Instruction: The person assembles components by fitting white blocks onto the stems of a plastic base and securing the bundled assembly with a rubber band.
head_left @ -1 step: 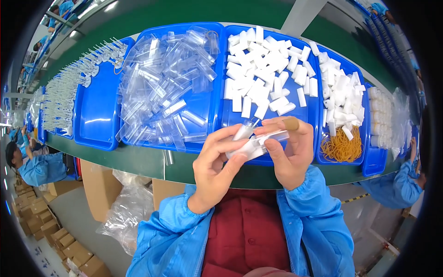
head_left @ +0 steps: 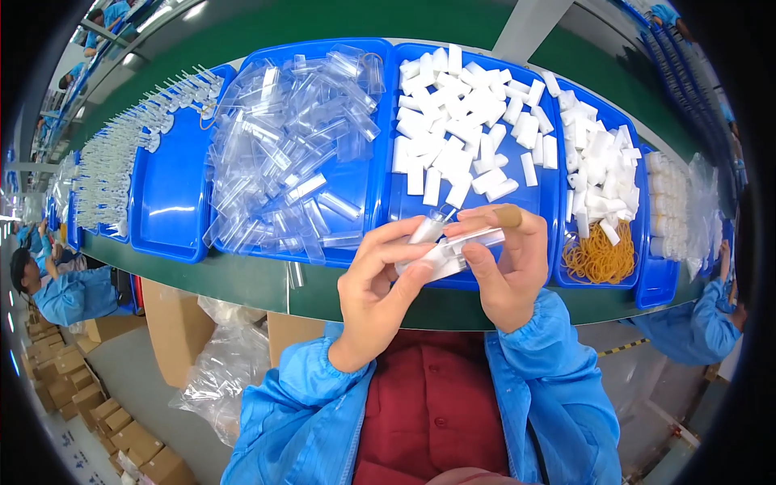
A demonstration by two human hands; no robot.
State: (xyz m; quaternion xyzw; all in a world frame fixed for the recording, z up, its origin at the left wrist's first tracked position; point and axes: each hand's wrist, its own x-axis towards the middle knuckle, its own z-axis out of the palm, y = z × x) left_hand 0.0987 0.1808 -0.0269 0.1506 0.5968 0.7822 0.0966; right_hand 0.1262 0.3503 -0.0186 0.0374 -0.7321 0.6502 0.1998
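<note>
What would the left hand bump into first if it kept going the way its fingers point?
Probably the clear tube that both hands hold; the left hand points up and right at it, with the right hand just behind. Depth is unclear.

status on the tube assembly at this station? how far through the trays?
Done: cannot tell, though rows of small clear pieces lie along the belt at left. In hand: the left hand and right hand together hold a clear tube with a white piece. Left: the tray of clear tubes and the tray of white pieces remain heaped, with rubber bands piled nearby.
</note>
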